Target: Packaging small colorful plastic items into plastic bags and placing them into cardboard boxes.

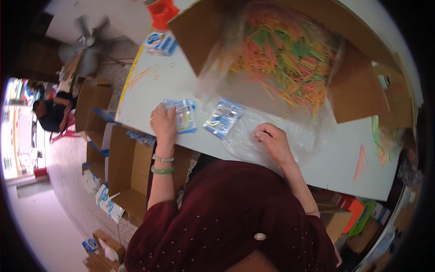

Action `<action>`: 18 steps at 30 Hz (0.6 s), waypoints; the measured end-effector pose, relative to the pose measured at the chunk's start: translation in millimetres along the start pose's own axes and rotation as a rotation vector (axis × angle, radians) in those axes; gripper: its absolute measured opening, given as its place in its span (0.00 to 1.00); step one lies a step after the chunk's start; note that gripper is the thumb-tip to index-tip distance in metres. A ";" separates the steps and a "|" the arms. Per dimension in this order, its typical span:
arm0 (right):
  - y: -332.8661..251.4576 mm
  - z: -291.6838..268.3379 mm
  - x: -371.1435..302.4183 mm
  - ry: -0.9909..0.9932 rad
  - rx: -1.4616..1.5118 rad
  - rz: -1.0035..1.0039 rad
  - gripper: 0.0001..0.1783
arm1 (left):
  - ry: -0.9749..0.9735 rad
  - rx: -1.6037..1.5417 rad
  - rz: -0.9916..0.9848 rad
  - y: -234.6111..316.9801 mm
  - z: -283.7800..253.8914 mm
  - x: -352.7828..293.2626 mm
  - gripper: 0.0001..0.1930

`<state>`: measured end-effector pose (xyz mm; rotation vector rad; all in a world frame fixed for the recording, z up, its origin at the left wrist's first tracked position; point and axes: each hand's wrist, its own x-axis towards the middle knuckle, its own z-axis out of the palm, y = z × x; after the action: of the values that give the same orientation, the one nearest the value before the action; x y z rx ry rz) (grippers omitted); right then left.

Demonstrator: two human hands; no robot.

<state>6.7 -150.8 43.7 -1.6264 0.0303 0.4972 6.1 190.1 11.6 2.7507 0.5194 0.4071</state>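
Observation:
A small stack of flat clear packets with blue edges (186,117) lies near the table's front edge. My left hand (163,123) grips its left side, thumb over the top packet. One more blue-edged packet (223,119) lies just to the right, partly on a crumpled clear plastic bag (253,131). Above that bag, my right hand (274,143) is closed, its thumb and fingers curled together; what they hold, if anything, is too small to make out. Beyond both hands, a large open cardboard box (362,93) with a clear liner holds many thin coloured sticks (290,59).
Rubber bands (155,69) and a few loose sticks (138,78) lie at the far left of the white table (136,102), near a small blue-white box (161,43). Open cartons (131,167) stand below its left edge. A fan (89,41) and another person (52,113) are farther left.

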 end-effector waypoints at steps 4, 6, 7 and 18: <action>1.0 1.4 2.8 -0.007 -0.087 -0.052 0.05 | -0.151 -0.113 0.042 7.9 -7.3 -14.1 0.32; 1.4 0.7 2.1 0.016 -0.108 -0.048 0.05 | -0.278 -0.082 0.037 27.5 -13.2 -23.4 0.44; 0.4 2.0 1.9 0.005 -0.124 -0.048 0.05 | -0.285 -0.095 0.055 32.1 -9.8 -28.8 0.44; -20.2 -76.0 35.0 0.423 -0.929 -0.379 0.12 | -0.099 0.052 0.109 12.8 -7.5 -7.0 0.40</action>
<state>67.2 -211.2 53.6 -2.5498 -0.2205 -0.1861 1.3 177.9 21.4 2.8404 0.3609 0.2847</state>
